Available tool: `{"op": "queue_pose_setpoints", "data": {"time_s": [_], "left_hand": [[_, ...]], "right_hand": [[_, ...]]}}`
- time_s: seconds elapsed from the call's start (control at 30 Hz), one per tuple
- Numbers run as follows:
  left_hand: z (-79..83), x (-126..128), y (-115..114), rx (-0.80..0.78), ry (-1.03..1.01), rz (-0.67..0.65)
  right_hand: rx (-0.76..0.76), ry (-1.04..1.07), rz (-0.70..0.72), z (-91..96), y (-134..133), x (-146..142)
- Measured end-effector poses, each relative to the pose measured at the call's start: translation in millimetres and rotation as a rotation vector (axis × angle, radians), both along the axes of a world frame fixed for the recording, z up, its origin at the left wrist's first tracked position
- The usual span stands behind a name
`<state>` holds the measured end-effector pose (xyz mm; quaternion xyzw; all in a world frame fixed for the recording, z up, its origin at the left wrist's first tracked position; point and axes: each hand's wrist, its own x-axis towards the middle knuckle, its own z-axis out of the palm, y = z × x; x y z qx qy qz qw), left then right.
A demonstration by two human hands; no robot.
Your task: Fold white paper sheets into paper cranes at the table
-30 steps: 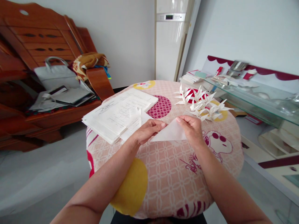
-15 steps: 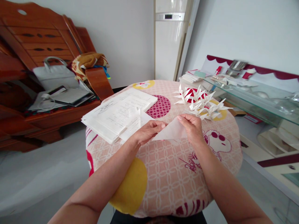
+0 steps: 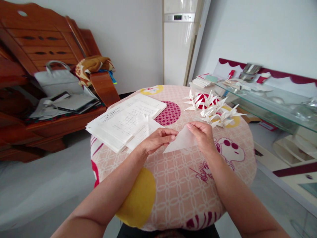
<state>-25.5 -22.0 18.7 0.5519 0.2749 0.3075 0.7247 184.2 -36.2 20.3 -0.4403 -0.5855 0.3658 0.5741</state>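
A folded sheet of white paper [image 3: 182,140], roughly triangular, is held up between my two hands above the round table. My left hand [image 3: 162,138] pinches its left edge between thumb and fingers. At the upper right, my right hand [image 3: 203,134] grips the sheet with the thumb and fingertips. Just left of my left hand lies a stack of printed papers [image 3: 121,120], with loose smaller sheets [image 3: 146,127] on its near corner. Beyond my right hand sits a cluster of white folded paper cranes [image 3: 213,107].
A pink patterned cloth [image 3: 173,195] covers the round table. At the right stands a glass shelf [image 3: 267,102] with assorted items. On the left is a wooden bench [image 3: 104,89] with a bag [image 3: 58,81] and clothes. A tall white cabinet unit [image 3: 177,49] stands behind.
The paper's lower left corner has tipped down slightly, and my left fingers have shifted a little along its edge. My right hand keeps its hold.
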Motion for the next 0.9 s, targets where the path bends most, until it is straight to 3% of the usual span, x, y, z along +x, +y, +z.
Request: {"op": "queue_pose_setpoints", "data": {"time_s": [0.17, 0.33, 0.5, 0.73, 0.9], "left_hand": [[5.3, 7, -5, 0.198, 0.086, 0.084], [-1.0, 14, -5, 0.491, 0.331, 0.336], [-4.9, 12, -3, 0.681, 0.469, 0.572], [-12.8, 8, 4, 0.684, 0.455, 0.721], [-13.5, 0, 8, 0.564, 0.431, 0.627]], "right_hand": [[0.021, -0.082, 0.031, 3.0, -2, -2], [0.036, -0.125, 0.148, 2.6, -2, -2], [0.163, -0.209, 0.256, 4.7, -1, 2], [0.436, -0.477, 0.143, 12.4, -6, -1], [0.425, -0.530, 0.129, 4.8, -2, 15]]}}
